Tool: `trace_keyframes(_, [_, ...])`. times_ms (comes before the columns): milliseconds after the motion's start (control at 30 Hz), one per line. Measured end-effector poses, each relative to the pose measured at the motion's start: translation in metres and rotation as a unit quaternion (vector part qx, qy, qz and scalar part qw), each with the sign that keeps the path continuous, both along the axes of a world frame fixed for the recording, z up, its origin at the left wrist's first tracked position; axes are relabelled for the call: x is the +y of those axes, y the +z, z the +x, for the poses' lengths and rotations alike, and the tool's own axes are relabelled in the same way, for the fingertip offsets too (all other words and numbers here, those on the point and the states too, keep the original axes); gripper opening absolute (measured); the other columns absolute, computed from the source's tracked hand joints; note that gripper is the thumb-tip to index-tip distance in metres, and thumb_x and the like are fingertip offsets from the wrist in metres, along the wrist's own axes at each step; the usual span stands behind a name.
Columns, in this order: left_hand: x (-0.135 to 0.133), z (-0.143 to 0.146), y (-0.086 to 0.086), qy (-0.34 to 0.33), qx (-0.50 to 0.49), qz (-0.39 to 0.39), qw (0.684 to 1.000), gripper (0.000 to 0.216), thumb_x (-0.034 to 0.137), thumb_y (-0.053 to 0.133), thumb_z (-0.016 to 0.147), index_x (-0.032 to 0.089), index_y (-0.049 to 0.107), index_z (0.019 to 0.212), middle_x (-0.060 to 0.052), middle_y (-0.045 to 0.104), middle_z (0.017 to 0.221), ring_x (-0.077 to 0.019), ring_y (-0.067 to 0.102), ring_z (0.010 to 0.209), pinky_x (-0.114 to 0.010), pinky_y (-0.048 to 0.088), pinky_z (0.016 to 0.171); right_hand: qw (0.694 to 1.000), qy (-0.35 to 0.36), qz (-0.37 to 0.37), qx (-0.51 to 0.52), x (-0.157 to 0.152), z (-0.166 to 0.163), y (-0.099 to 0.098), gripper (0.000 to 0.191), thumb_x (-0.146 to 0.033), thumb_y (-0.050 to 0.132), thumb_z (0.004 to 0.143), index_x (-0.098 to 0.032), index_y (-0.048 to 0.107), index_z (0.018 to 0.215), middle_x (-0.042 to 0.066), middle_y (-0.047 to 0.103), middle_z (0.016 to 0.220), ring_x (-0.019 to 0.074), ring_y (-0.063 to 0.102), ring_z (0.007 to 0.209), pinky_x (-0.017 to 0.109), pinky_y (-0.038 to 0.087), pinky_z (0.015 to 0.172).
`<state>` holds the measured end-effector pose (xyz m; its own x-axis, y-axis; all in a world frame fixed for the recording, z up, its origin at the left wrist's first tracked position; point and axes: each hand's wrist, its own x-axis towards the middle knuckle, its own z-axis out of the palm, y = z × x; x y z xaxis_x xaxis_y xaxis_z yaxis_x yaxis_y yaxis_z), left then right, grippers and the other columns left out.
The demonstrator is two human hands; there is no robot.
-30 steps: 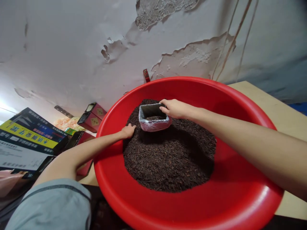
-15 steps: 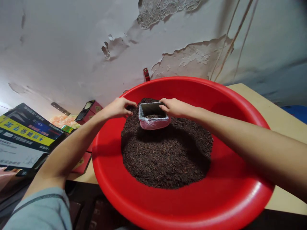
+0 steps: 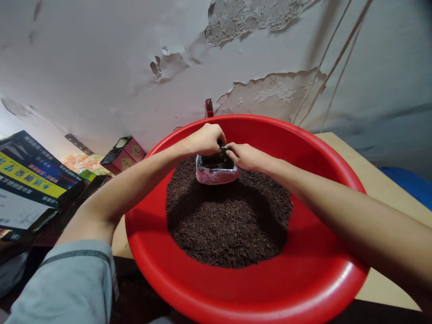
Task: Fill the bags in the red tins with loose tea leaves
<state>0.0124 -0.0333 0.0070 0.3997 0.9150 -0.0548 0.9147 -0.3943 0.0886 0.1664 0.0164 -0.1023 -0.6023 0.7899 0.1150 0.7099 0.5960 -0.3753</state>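
A large red basin (image 3: 236,297) holds a heap of slender dark brown grains that look like black rice (image 3: 229,225). Over the far part of the heap sits a small rectangular box (image 3: 216,176), pinkish outside and wrapped in clear plastic, its top uncovered. My right hand (image 3: 246,156) grips the box's far right rim between thumb and fingers. Directly above the box is my left hand (image 3: 207,138), its fingers curled inward around what appear to be dark grains. Dark specks show beneath those fingertips, and the fingers partly hide the box's inside.
The basin rests on a pale tabletop (image 3: 388,279) against a peeling wall (image 3: 118,58). Left of it stand red boxes (image 3: 126,153) and a printed black-and-yellow carton (image 3: 30,180). Cords (image 3: 334,63) hang at the right, above something blue (image 3: 408,184).
My left hand has moved right, from the grains beside the box to above it, and its fingers have closed in. My right hand still holds the rim. The view has shifted slightly.
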Motion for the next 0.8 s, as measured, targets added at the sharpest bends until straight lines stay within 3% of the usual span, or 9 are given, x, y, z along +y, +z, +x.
trace_keyframes(133, [-0.006,-0.001,0.003,0.011,-0.064,-0.030,0.997,0.035,0.009,0.065,0.080,0.013,0.078,0.112,-0.008,0.078,0.111,-0.0194,0.072,0.095,-0.029,0.056,0.087,1.000,-0.001,0.001,-0.012,-0.001,0.000,0.001,0.036,-0.034,0.038,0.106,-0.017,0.060,0.129,0.016,0.072,0.125,0.0280,0.070,0.112,0.035,0.052,0.091])
trace_keyframes(267, [-0.008,-0.014,0.001,0.067,-0.107,-0.003,0.992,0.041,0.032,0.066,0.092,0.017,0.069,0.130,-0.008,0.074,0.123,-0.0211,0.072,0.100,-0.030,0.057,0.087,1.000,0.002,-0.002,-0.020,-0.002,0.000,0.004,0.037,-0.035,0.038,0.106,-0.017,0.059,0.131,0.015,0.073,0.124,0.0278,0.070,0.111,0.035,0.052,0.092])
trace_keyframes(333, [-0.005,-0.028,-0.010,0.134,-0.112,0.074,0.982,0.045,0.044,0.051,0.102,0.018,0.064,0.136,-0.011,0.073,0.124,-0.0232,0.071,0.106,-0.034,0.056,0.093,1.000,0.001,-0.003,-0.024,-0.001,0.001,0.004,0.040,-0.033,0.039,0.105,-0.015,0.057,0.135,0.017,0.072,0.125,0.0286,0.070,0.112,0.036,0.052,0.094])
trace_keyframes(433, [-0.001,-0.059,-0.046,0.261,-0.062,0.163,0.950,0.057,0.052,0.026,0.108,0.017,0.050,0.147,-0.016,0.070,0.128,-0.0283,0.068,0.119,-0.042,0.053,0.100,0.999,-0.005,0.000,-0.033,-0.001,0.000,0.004,0.044,-0.033,0.040,0.105,-0.012,0.054,0.141,0.019,0.070,0.128,0.0300,0.068,0.116,0.038,0.051,0.097])
trace_keyframes(467, [-0.001,-0.071,-0.061,0.299,-0.023,0.143,0.943,0.060,0.053,0.024,0.107,0.016,0.047,0.148,-0.019,0.069,0.131,-0.0310,0.066,0.122,-0.045,0.052,0.102,0.999,-0.008,0.000,-0.036,-0.001,0.000,0.004,0.045,-0.033,0.040,0.105,-0.011,0.054,0.141,0.020,0.070,0.129,0.0304,0.068,0.117,0.038,0.051,0.097])
trace_keyframes(533, [-0.004,-0.090,-0.090,0.351,0.072,-0.006,0.933,0.067,0.058,0.030,0.104,0.010,0.045,0.149,-0.024,0.063,0.139,-0.0367,0.062,0.127,-0.049,0.051,0.103,0.999,-0.008,-0.002,-0.038,-0.002,-0.001,0.005,0.045,-0.033,0.040,0.105,-0.012,0.054,0.142,0.019,0.070,0.129,0.0306,0.068,0.118,0.039,0.051,0.098])
trace_keyframes(633, [-0.016,-0.107,-0.127,0.313,0.162,-0.238,0.905,0.082,0.068,0.032,0.099,0.008,0.041,0.154,-0.027,0.053,0.149,-0.0377,0.058,0.133,-0.044,0.053,0.103,0.999,-0.004,-0.003,-0.035,-0.003,-0.001,0.007,0.045,-0.032,0.040,0.105,-0.012,0.055,0.142,0.019,0.071,0.128,0.0302,0.068,0.118,0.039,0.051,0.099])
trace_keyframes(700, [-0.026,-0.110,-0.141,0.267,0.180,-0.286,0.903,0.082,0.071,0.036,0.097,0.010,0.047,0.150,-0.025,0.057,0.147,-0.0366,0.060,0.131,-0.042,0.054,0.101,0.999,-0.006,-0.004,-0.035,-0.004,-0.001,0.007,0.045,-0.032,0.040,0.105,-0.012,0.055,0.142,0.019,0.071,0.127,0.0295,0.068,0.118,0.038,0.051,0.099])
trace_keyframes(800, [-0.038,-0.110,-0.146,0.240,0.182,-0.279,0.912,0.070,0.063,0.056,0.092,0.013,0.056,0.141,-0.023,0.065,0.136,-0.0346,0.067,0.120,-0.040,0.056,0.096,0.999,-0.009,-0.004,-0.037,-0.004,-0.001,0.007,0.044,-0.032,0.041,0.105,-0.013,0.055,0.142,0.018,0.072,0.124,0.0290,0.069,0.116,0.037,0.051,0.097])
